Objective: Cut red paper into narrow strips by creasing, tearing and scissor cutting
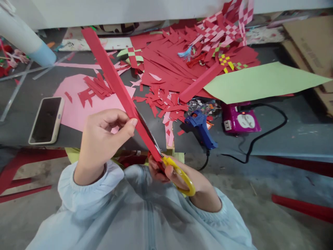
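A long red paper strip (110, 71) slants across the view, pinched between the thumb and fingers of my left hand (108, 135) near its middle. My right hand (169, 170) is closed round the yellow handles of a pair of scissors (179, 173). The scissor blades lie along the strip's lower part, pointing up toward my left hand. Part of the far blade is hidden behind the red paper. Both hands are in front of the table's near edge, above my lap.
A phone (47, 119) lies at the left by pink paper (75, 86). Red scraps (166, 100) and woven checkered strips (215, 27) cover the middle. A blue glue gun (201, 128), purple box (240, 121) with black cable and green paper (262, 83) are at the right. A bottle (26, 34) stands far left.
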Tool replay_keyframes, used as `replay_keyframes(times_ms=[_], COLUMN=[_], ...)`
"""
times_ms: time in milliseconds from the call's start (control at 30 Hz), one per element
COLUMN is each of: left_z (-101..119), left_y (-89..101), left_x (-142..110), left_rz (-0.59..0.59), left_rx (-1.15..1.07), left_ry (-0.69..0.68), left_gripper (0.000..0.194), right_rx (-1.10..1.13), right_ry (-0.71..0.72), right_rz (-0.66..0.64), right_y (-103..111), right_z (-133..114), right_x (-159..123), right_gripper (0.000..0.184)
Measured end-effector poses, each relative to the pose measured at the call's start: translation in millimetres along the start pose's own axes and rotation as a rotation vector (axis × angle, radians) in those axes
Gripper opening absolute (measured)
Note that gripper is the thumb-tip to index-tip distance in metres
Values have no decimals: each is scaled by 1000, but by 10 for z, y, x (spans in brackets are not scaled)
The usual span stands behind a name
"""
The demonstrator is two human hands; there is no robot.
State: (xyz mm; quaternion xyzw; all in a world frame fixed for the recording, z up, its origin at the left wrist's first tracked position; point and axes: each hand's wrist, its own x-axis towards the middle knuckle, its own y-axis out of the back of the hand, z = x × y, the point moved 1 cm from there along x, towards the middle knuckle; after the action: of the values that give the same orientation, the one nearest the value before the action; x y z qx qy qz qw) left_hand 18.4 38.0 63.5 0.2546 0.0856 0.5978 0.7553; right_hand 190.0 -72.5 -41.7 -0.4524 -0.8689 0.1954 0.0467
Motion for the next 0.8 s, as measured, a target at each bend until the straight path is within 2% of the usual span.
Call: replay_keyframes(times_ms=[100,400,567,800], left_z=[3,19,26,6], left_y=[5,15,14,25], left_x=[-6,-23,-25,-26], left_rz=[7,28,17,11], left_rx=[23,32,11,13], left_ry=[17,25,11,-9], left_gripper=[17,17,18,19], right_rx=[68,5,27,52], right_ry=[45,73,138,147], right_rz=[-8,1,-8,-14], right_y=[-5,-8,-25,-17], right_z=[-5,-23,-89,-65], right_x=[-1,-4,12,6], right_gripper=[50,50,44,43])
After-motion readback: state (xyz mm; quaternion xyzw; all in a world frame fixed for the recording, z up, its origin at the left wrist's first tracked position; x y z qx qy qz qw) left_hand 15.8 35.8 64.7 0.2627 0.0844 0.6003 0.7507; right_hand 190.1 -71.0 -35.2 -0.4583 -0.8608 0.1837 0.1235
